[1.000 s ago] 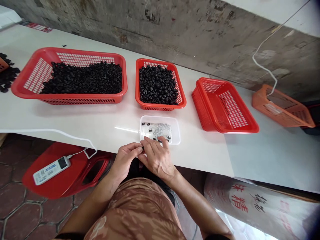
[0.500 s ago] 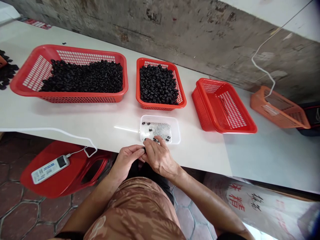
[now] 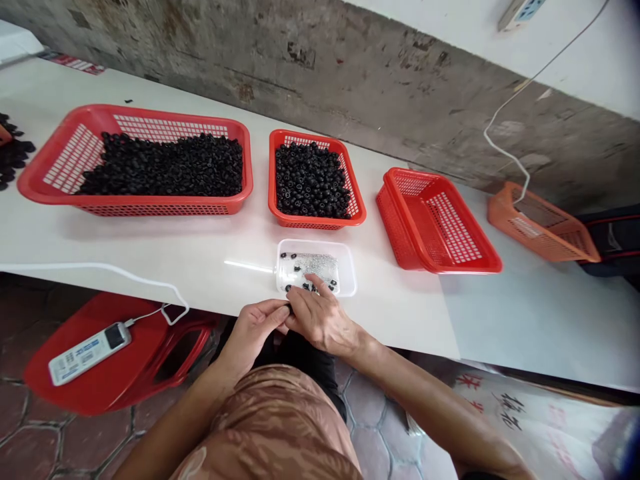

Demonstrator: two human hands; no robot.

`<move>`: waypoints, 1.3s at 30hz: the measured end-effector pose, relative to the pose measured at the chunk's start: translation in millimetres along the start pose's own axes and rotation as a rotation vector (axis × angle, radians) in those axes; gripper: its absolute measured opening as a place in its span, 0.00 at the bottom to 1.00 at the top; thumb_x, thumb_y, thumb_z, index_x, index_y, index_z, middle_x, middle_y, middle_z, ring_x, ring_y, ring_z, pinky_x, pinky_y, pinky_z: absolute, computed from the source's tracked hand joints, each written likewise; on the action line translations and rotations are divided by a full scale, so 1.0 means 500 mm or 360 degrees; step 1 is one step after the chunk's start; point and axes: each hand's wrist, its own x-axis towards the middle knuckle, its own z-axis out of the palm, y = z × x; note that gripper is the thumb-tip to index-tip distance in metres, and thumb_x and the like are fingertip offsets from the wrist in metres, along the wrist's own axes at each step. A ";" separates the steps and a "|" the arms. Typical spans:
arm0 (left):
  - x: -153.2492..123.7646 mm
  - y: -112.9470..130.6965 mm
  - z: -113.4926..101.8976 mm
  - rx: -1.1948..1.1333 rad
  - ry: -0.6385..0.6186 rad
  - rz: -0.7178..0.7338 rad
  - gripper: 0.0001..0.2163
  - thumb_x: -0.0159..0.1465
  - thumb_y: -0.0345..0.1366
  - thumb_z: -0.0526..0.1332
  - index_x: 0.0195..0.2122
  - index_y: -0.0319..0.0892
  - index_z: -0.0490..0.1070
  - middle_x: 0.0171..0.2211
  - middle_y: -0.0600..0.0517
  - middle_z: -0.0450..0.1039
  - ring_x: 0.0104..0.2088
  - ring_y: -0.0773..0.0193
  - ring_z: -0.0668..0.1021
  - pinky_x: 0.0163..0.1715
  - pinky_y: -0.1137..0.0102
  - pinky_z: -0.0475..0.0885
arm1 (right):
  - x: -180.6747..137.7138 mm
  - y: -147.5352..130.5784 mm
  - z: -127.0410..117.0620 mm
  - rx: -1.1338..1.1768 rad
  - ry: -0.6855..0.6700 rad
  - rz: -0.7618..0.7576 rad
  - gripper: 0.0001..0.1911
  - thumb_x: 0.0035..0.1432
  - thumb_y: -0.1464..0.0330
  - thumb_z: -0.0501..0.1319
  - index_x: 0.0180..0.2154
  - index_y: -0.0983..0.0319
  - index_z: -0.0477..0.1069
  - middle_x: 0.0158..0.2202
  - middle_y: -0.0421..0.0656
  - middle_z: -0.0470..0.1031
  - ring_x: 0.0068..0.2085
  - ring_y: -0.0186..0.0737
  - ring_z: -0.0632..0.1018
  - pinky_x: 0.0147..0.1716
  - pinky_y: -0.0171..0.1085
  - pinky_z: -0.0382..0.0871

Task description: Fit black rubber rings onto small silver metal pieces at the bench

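Left hand (image 3: 256,331) in a pinch on 1 small black piece (image 3: 290,309), direction and long axis unclear

A small black part (image 3: 289,309) — mostly hidden — pinched in the left hand's fingers (image 3: 275,319)

Left hand (image 3: 253,330) pinches beside right hand (image 3: 323,321).

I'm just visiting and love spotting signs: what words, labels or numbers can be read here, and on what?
"味" (probably), in red, on the pale sack at lower right; the character beside it is partly hidden.
Same sack: black handwriting and faint pink print, unclear.
White device on the red stool: print too small.
Red-and-white sheet, upper left: too blurred.
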 end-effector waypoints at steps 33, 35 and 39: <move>0.009 0.002 0.001 -0.0186 -0.0147 -0.0168 0.11 0.57 0.41 0.71 0.31 0.37 0.78 0.25 0.52 0.72 0.28 0.66 0.71 0.33 0.71 0.64 | -0.022 -0.007 -0.022 0.0467 0.0075 0.0235 0.16 0.67 0.71 0.57 0.55 0.68 0.66 0.45 0.56 0.81 0.46 0.46 0.83 0.58 0.53 0.64; 0.007 0.003 0.003 -0.0152 -0.0143 -0.0110 0.10 0.59 0.41 0.70 0.32 0.38 0.79 0.25 0.52 0.72 0.28 0.67 0.70 0.33 0.71 0.65 | -0.022 -0.008 -0.022 0.0490 0.0062 0.0246 0.16 0.68 0.71 0.57 0.55 0.68 0.65 0.46 0.56 0.81 0.46 0.45 0.83 0.58 0.52 0.64; 0.006 0.003 0.008 -0.0134 -0.0179 -0.0009 0.11 0.62 0.41 0.68 0.35 0.38 0.80 0.28 0.51 0.74 0.28 0.68 0.70 0.34 0.71 0.66 | -0.026 -0.010 -0.018 0.0602 0.0058 0.0248 0.17 0.68 0.69 0.57 0.57 0.66 0.64 0.47 0.53 0.81 0.49 0.44 0.82 0.60 0.51 0.61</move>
